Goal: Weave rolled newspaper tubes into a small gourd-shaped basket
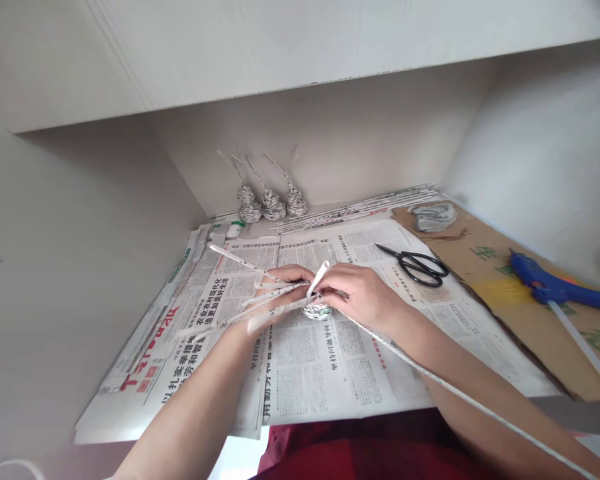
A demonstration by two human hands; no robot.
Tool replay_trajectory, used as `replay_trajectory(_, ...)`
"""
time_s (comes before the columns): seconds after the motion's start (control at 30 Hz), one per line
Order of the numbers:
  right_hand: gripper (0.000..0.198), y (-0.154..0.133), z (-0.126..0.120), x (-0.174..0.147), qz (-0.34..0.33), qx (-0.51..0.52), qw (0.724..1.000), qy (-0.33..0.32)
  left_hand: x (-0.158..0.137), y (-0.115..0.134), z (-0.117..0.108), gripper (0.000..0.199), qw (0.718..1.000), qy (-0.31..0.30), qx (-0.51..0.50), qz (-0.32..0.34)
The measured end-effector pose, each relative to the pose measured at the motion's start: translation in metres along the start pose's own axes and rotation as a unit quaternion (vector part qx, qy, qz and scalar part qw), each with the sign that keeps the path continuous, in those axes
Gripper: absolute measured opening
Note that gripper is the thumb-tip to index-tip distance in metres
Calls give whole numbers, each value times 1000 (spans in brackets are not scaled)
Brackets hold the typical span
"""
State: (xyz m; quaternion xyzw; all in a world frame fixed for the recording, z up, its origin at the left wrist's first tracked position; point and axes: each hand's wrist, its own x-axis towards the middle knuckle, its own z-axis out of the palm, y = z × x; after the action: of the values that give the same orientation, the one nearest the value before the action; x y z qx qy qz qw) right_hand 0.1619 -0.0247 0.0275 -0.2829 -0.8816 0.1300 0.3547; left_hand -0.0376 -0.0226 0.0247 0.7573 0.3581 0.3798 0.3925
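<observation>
Between my two hands sits a small round piece woven from rolled newspaper (318,311), just above the newspaper-covered table. My left hand (291,275) is closed around its left side, partly hidden behind several paper tubes (275,293) that stick out to the left. My right hand (363,290) pinches at the top right of the piece, its fingertips beside a short upright tube end (319,277). A long paper tube (430,377) runs from under the right hand toward the lower right, along my forearm.
Black scissors (420,267) lie right of my hands on the newspaper (305,393). A blue glue gun (555,287) and a grey cloth (433,217) rest on cardboard (460,267). Woven gourd shapes (273,205) and a bundle of paper tubes (360,208) line the back, beneath an overhanging shelf (300,47).
</observation>
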Motion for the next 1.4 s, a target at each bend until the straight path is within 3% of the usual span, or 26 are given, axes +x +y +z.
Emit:
replay_trajectory(0.13, 9, 1, 2, -1, -16, -31, 999, 19, 1, 0, -2, 14, 1000, 0, 9, 7)
replay_trajectory(0.37, 9, -1, 1, -2, -15, -49, 998, 25, 0, 7, -6, 16, 999, -6, -16, -45)
replay_trajectory(0.63, 12, -3, 1, -1, -24, -59, 997, 46, 2, 2, -6, 14, 999, 1, -34, -43)
replay_trajectory(0.8, 12, -3, 3, -1, -25, -60, 997, 34, 2, 0, -5, 15, 999, 4, -22, -30)
replay_trajectory(0.93, 11, -4, 8, -2, -21, -12, 997, 74, 2, -6, -6, 15, 999, 16, -14, -31)
replay_trajectory(1.03, 18, -8, 7, 0, 24, 88, 988, 126, 3, -11, -10, 16, 999, 31, -27, -32)
replay_trajectory(1.13, 18, -11, -1, 5, 129, 146, 968, 156, 4, -15, -15, 17, 996, 64, -42, -35)
replay_trajectory(1.27, 25, -7, -11, 13, 212, 150, 958, 122, 6, -17, -20, 15, 992, 114, -38, -38)
replay_trajectory(1.4, 25, -1, -17, 11, 224, 65, 971, 53, 8, -19, -22, 11, 986, 153, -37, -51)
